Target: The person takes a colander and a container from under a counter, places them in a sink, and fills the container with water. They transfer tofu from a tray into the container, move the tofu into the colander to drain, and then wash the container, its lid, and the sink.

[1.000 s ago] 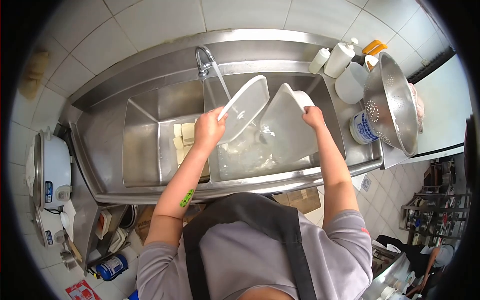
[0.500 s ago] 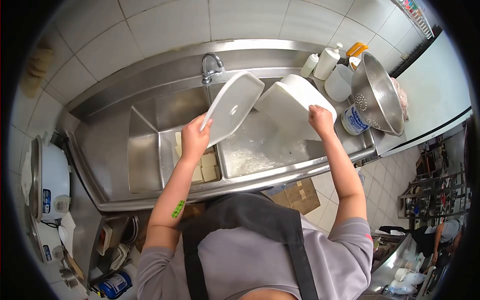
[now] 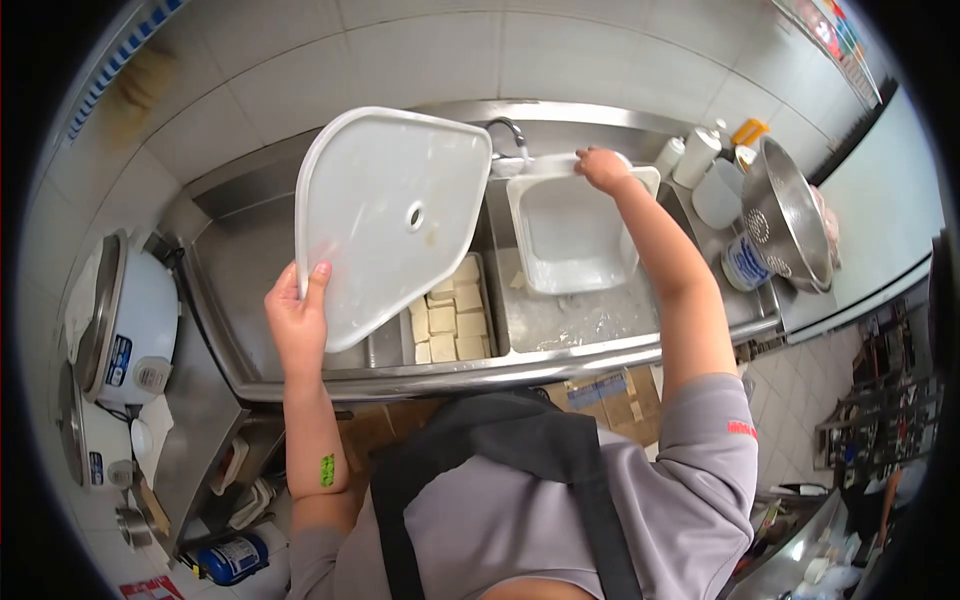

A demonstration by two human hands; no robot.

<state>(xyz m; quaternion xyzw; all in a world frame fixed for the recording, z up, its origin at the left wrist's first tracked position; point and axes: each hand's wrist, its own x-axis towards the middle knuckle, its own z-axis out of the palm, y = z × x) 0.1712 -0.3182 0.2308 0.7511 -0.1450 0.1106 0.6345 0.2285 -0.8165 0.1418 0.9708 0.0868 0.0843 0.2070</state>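
Note:
My left hand [image 3: 297, 315] grips the lower edge of a white plastic lid [image 3: 385, 215] and holds it up high, its flat face turned toward me, over the left sink basin. My right hand [image 3: 601, 168] holds the far rim of a white rectangular plastic tub [image 3: 572, 232], which is tilted upright with its open side facing me, in the right basin under the tap [image 3: 508, 132]. Several pale tofu blocks [image 3: 450, 315] lie in a tray in the left basin, partly hidden by the lid.
A steel double sink [image 3: 560, 350] runs across the view. A steel colander [image 3: 790, 215], a tin [image 3: 742, 262] and white bottles [image 3: 697, 155] stand at the right. Rice cookers [image 3: 125, 320] sit on the left counter. A cardboard box [image 3: 605, 392] lies under the sink.
My left hand swung the lid up and leftward, out of the right basin. My right hand turned the tub so its opening faces me and moved to its far rim. The water stream stopped.

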